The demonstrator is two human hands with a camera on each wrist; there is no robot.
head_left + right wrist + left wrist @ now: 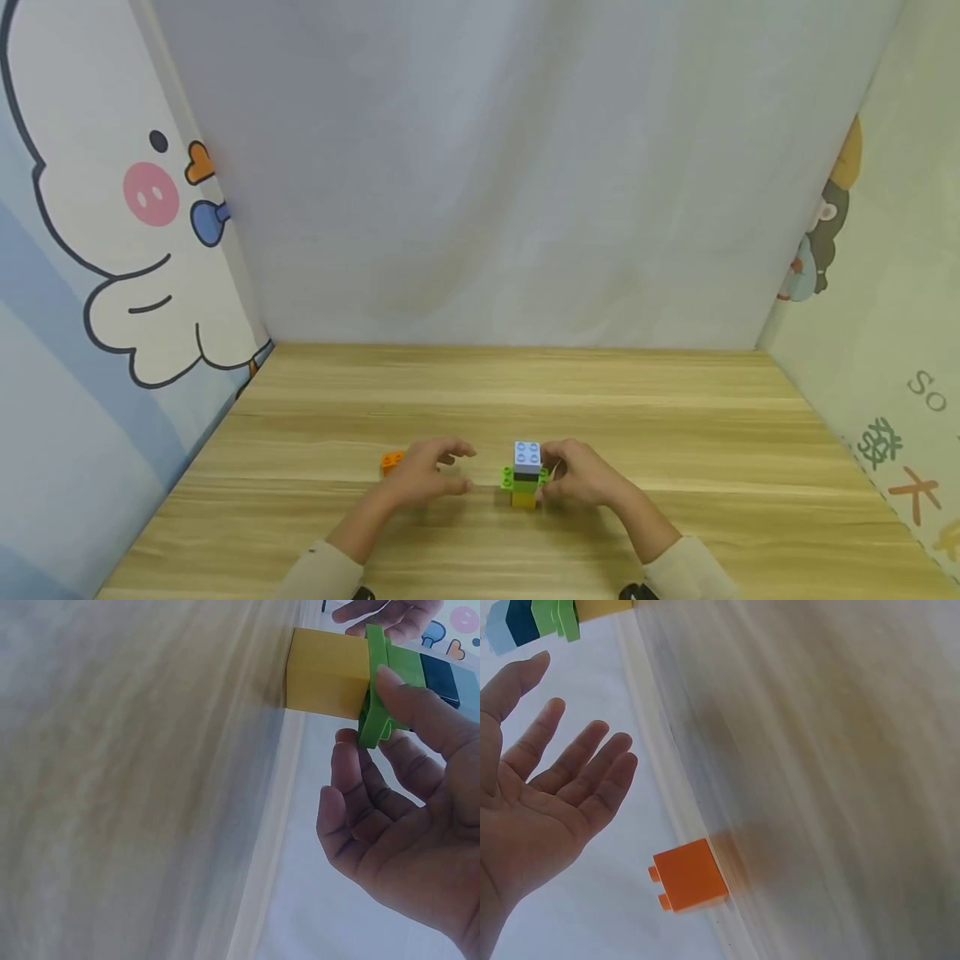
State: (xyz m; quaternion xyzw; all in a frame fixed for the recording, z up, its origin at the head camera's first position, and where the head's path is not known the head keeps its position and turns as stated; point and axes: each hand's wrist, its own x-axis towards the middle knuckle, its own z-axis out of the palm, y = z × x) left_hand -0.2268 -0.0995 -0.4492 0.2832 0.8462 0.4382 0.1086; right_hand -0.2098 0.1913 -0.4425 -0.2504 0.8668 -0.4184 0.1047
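A small brick stack (527, 475) stands on the wooden table (525, 383): a light blue brick on top, then a dark layer, a green piece and a yellow brick at the bottom. My right hand (552, 477) is against its right side. In the right wrist view the thumb and a curled finger of that hand (366, 712) pinch the green piece (377, 690) above the yellow brick (328, 673). My left hand (452, 468) hovers just left of the stack, holding nothing, its fingers (577, 750) spread. An orange brick (392, 461) lies beside the left hand, apart from it (690, 875).
Soft walls enclose the table on three sides: a cartoon panel (112, 250) at left, a plain pale sheet (510, 183) behind, and a printed panel (885, 333) at right. Bare wood stretches behind the hands.
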